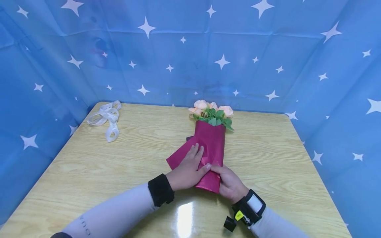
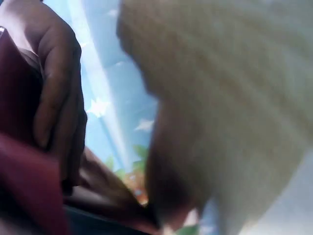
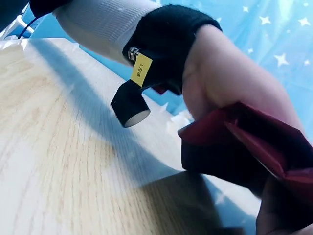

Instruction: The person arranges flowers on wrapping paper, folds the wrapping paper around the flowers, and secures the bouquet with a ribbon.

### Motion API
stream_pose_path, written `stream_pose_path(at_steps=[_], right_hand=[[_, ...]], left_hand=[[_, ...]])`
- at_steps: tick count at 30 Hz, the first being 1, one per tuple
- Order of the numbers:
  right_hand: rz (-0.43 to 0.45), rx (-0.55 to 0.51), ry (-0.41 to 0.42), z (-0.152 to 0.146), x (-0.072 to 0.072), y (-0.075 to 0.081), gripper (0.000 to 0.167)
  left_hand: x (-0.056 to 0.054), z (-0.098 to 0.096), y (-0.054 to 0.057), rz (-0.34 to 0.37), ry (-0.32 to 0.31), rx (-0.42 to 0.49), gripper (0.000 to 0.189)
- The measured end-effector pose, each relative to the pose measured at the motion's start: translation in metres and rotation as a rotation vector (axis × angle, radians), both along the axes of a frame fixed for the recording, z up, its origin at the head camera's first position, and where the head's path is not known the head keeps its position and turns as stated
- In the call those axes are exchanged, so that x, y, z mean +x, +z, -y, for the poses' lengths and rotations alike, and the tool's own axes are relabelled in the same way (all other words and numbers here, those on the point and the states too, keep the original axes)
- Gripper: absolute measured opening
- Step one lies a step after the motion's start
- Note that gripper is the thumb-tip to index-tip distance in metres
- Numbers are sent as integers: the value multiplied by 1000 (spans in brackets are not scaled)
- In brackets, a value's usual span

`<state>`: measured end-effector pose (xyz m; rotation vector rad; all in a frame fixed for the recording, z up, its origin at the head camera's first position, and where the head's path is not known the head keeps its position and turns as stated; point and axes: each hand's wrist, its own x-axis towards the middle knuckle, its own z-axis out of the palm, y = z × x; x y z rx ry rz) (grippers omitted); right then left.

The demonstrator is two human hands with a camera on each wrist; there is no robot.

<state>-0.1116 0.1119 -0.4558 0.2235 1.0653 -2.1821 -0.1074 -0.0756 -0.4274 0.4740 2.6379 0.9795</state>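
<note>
A bouquet of pale peach flowers [image 1: 200, 106] with green leaves lies on the table, wrapped in dark red paper [image 1: 212, 140]. Across the front of the wrap, my left hand [image 1: 189, 168] rests with its fingers extended, pressing the paper; a loose flap of it sticks out to the left. My right hand [image 1: 230, 183] grips the wrap's lower right edge, thumb on top and the other fingers hidden beneath. Both thumbs come together over the paper. In the right wrist view the folded lower end of the wrapping paper [image 3: 264, 142] shows beside the left wrist.
A white ribbon [image 1: 111, 115] lies in loose loops at the table's far left corner. The wooden table [image 1: 268, 158] is bordered at the back and sides by a blue curtain [image 1: 190, 72] with white stars.
</note>
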Motion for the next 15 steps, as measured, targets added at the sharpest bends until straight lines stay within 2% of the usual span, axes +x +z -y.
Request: stream_pose_path(at_steps=[2,5,10,13,15], right_hand=[[16,-15,-16,2,1,0,39],[27,-38,-27,3,1,2,40],[11,-83,-4,4,0,9,47],[10,-128,6,4,1,14,48],[-3,-154,13,4,3,16,48]], left_hand=[[-3,-2,-5,59,63,75,83],[-7,-5,-8,150,171,251,86],[-9,-14,-1,296,359,689,87],[-9,-17,7,377,403,887,84],[-11,-18,13,411,401,957,80]])
